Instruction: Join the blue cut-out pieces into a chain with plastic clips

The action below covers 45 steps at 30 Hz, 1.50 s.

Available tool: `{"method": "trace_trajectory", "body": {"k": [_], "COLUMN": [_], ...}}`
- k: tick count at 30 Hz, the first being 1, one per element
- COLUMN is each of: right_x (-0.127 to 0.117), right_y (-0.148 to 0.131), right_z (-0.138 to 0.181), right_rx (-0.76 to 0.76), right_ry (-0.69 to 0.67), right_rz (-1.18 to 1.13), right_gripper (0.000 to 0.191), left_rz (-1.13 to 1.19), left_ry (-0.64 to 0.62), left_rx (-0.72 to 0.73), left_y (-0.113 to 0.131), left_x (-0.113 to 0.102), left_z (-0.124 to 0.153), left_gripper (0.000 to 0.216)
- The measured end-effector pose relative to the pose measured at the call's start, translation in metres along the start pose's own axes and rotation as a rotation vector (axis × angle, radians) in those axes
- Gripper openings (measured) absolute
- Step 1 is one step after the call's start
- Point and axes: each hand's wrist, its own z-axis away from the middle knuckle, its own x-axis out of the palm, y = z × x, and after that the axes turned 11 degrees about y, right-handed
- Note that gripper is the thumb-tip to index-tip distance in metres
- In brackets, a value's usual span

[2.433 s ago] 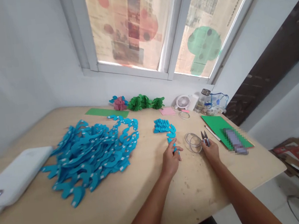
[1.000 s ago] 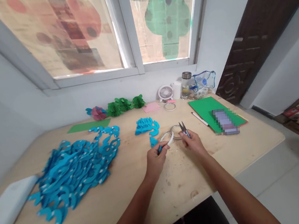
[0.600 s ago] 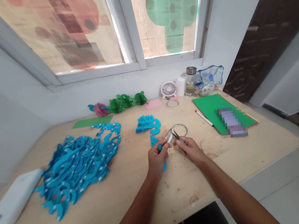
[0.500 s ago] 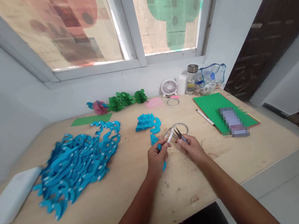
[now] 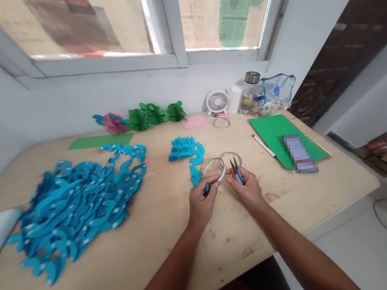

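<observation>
My left hand (image 5: 202, 202) grips a thin white tape roll (image 5: 214, 169) together with a small blue cutout (image 5: 207, 188) tucked under the fingers. My right hand (image 5: 245, 189) holds small thread snips (image 5: 235, 169) with the blades pointing up, close beside the tape roll. Another tape ring (image 5: 230, 158) lies on the wooden table (image 5: 175, 231) just behind both hands. A loose blue cutout (image 5: 194, 175) lies left of the roll, and a small stack of blue cutouts (image 5: 184, 149) sits behind it.
A large heap of blue cutouts (image 5: 78, 204) covers the table's left. Green sheets (image 5: 276, 135) with a blurred device, a pen (image 5: 262, 145), a small fan (image 5: 217, 101), a bottle (image 5: 249, 91), green paper pieces (image 5: 155, 114) and another tape ring (image 5: 221, 123) stand at the back.
My left hand picked the tape roll up off the table while keeping a blue cutout. My right hand brought the snips beside the roll. The view tilted down.
</observation>
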Motion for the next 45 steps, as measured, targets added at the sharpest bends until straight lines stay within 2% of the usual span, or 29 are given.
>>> {"method": "trace_trajectory", "body": {"k": [5, 11, 19, 25, 32, 34, 39, 45], "right_x": [0.0, -0.001, 0.003, 0.002, 0.005, 0.005, 0.001, 0.001], "right_y": [-0.005, -0.004, 0.0, -0.002, 0.002, 0.003, -0.001, -0.002], "right_z": [0.005, 0.006, 0.01, 0.009, 0.013, 0.013, 0.009, 0.005], "right_rx": [-0.042, -0.038, -0.122, -0.133, -0.234, -0.225, -0.117, -0.105], "right_ry": [-0.068, -0.033, -0.147, -0.108, -0.249, -0.219, -0.019, 0.06], "right_rz": [0.035, 0.05, 0.098, 0.106, 0.067, 0.069, 0.058, 0.041], "right_gripper": [0.02, 0.03, 0.027, 0.031, 0.029, 0.029, 0.037, 0.038], "left_rz": [0.052, 0.096, 0.123, 0.147, 0.15, 0.174, 0.199, 0.196], "left_ry": [0.008, 0.026, 0.022, -0.033, -0.017, -0.016, -0.038, -0.052], "left_rx": [-0.071, -0.152, -0.179, -0.198, -0.208, -0.221, -0.234, -0.246], "left_y": [0.005, 0.005, 0.003, 0.009, 0.008, 0.007, 0.009, 0.017], "left_x": [0.0, 0.0, 0.001, 0.001, 0.0, 0.001, 0.001, -0.002], "left_z": [0.0, 0.0, -0.004, -0.001, -0.002, -0.002, -0.001, 0.001], "left_gripper": [0.022, 0.022, 0.028, 0.033, 0.032, 0.032, 0.032, 0.026]}}
